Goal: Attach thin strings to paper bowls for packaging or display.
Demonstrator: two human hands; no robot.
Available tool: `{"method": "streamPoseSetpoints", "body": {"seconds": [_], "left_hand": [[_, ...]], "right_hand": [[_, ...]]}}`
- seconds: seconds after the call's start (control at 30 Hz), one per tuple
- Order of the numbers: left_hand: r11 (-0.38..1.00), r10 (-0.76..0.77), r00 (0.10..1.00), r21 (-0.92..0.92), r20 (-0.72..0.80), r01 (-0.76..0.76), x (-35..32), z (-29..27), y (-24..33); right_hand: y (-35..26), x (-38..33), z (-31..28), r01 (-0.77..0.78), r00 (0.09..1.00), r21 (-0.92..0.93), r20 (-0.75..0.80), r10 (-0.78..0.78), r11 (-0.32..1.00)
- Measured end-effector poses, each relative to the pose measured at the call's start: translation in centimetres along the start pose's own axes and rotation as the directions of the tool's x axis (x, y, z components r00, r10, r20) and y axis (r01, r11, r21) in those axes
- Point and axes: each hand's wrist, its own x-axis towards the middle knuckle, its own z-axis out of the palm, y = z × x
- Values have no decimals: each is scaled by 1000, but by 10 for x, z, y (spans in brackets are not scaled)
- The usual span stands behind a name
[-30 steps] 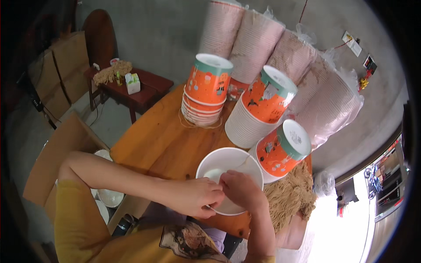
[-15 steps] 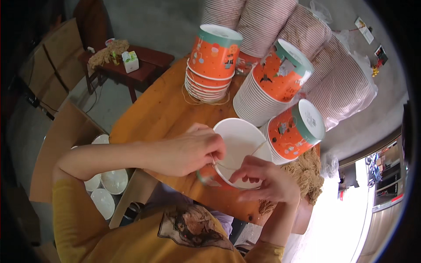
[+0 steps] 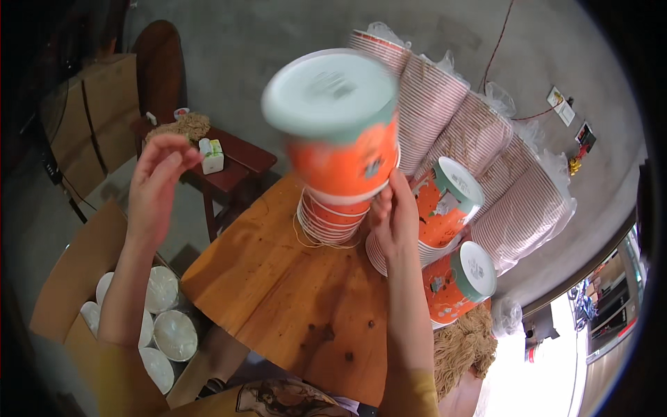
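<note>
An orange paper bucket point(image 3: 340, 163) with a green band and pale base is held upside down, slightly blurred, by my right hand point(image 3: 396, 215), closed at its rim. It appears above or in front of a short stack of nested orange buckets point(image 3: 332, 221) with thin string lying around its foot. My left hand point(image 3: 161, 184) is raised to the left with nothing visible in it, its fingers loosely bent and apart. Right of my right hand stand two more upside-down bucket stacks, a farther stack point(image 3: 448, 198) and a nearer stack point(image 3: 460, 281).
Tall plastic-wrapped bucket stacks point(image 3: 514, 208) lean along the back right. A tan string bundle point(image 3: 465, 347) lies at the right edge of the wooden table point(image 3: 278, 299). An open cardboard box point(image 3: 76, 271) with wrapped white tubs stands lower left, a dark red bench point(image 3: 240, 167) behind it.
The bucket that stood mouth up before me, with string at its rim, is now upturned and lifted toward the far stack. My left hand has let go and moved left; the view has shifted.
</note>
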Motion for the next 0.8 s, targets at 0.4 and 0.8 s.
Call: {"method": "streamPoseSetpoints", "body": {"seconds": [0.4,0.8], "left_hand": [[947,-314,949,-69,-1,313,-49,-9,-35],[829,-489,790,-86,370,553,-104,95,-93]], "right_hand": [[70,5,-72,-148,952,-104,-286,113,983],[-52,-134,-62,105,780,-929,298,-550,-355]]}}
